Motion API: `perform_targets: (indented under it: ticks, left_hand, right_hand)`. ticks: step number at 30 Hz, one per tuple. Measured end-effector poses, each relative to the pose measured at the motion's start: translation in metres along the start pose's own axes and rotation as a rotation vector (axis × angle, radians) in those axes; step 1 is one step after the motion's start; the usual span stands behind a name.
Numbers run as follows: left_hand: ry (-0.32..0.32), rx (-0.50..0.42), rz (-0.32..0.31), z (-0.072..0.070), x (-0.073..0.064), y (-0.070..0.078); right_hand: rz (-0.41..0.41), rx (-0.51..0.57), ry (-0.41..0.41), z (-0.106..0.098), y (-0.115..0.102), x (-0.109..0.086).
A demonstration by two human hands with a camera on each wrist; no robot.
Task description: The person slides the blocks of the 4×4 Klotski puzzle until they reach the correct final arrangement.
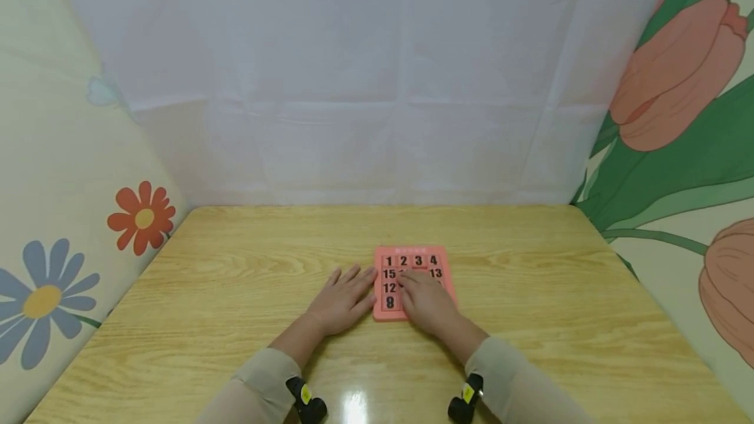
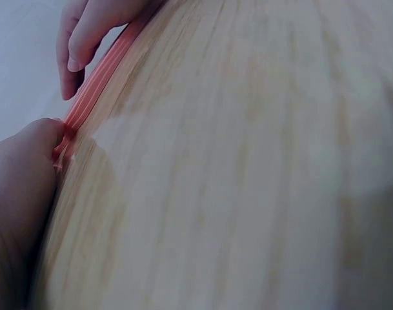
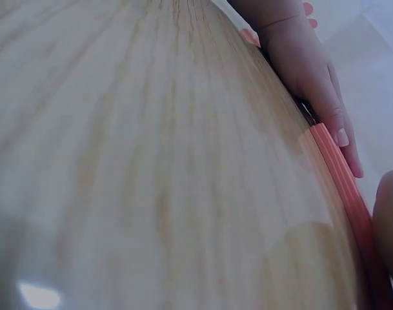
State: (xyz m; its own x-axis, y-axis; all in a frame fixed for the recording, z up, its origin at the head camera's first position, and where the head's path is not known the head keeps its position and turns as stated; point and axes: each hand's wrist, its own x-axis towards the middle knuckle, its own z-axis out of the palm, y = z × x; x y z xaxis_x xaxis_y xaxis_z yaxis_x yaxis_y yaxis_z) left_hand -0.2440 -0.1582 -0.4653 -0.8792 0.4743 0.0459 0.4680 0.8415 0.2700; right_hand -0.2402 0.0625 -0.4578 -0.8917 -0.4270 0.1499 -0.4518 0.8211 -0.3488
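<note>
Pink puzzle (image 1: 412, 250) lies flat on the wood table (image 1: 235, 280), probably light, stiff plastic that could skid on the glossy top, so hold it by the side rims and push tiles (image 1: 390, 288) by fingertip. Left hand (image 1: 341, 304) has near-straight fingers touching the left rim, gripping nothing; right hand (image 1: 429, 303) is over the tiles, fingers loosely bent, no pinch visible, and blocks the lower-right ones. White backdrop (image 1: 330, 84) and floral cloths (image 1: 82, 149) stand well apart.

Fingers (image 2: 46, 137) touching pink board (image 2: 98, 84), wooden tabletop (image 2: 215, 161)
</note>
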Motion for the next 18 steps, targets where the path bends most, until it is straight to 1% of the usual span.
perform_targets:
  ticks: [5, 11, 15, 18]
  left_hand:
    - [0.002, -0.001, 0.003, 0.001, -0.001, 0.0]
    - [-0.001, -0.003, 0.012, 0.001, -0.001, -0.001]
    - [0.0, -0.002, 0.013, 0.001, -0.001, -0.001]
    - [0.002, -0.002, 0.01, 0.001, -0.001, -0.001]
  right_hand:
    - [0.015, -0.01, 0.019, -0.001, 0.008, -0.004]
    - [0.026, -0.008, 0.054, -0.009, 0.019, -0.012]
    - [0.053, -0.029, 0.072, -0.011, 0.028, -0.015]
    - [0.074, -0.024, 0.082, -0.012, 0.033, -0.017]
